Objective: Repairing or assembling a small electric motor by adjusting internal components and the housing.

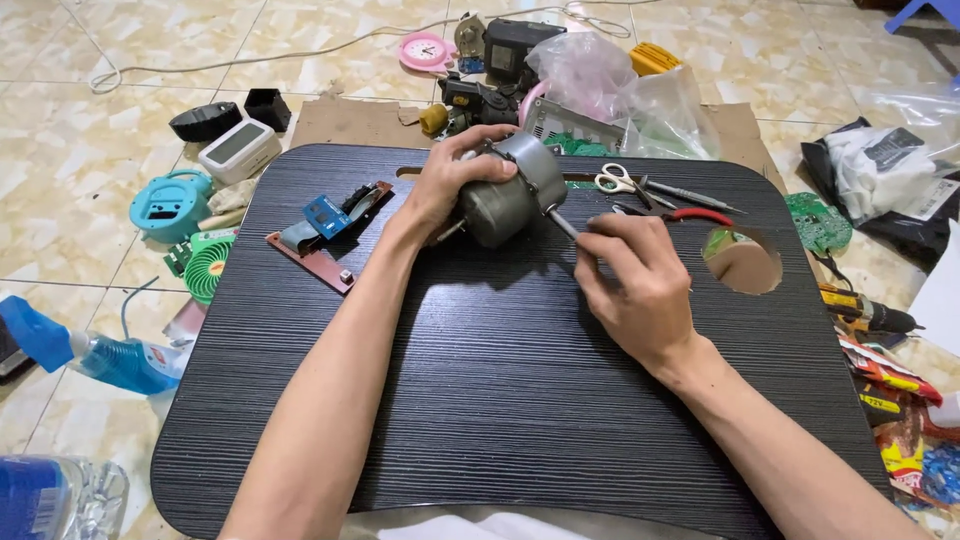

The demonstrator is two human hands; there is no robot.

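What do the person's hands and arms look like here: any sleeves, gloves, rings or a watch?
Both forearms are bare right up to the frame edge, with no sleeves in view. The left hand and right hand wear no gloves, and no ring, watch or bracelet shows.

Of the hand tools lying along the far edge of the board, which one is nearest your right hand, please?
The red-handled pliers, just beyond the right hand; the scissors and screwdriver lie farther back.

motor [510,195] underside hidden by left hand [440,190] | bottle [50,495] cut off at edge
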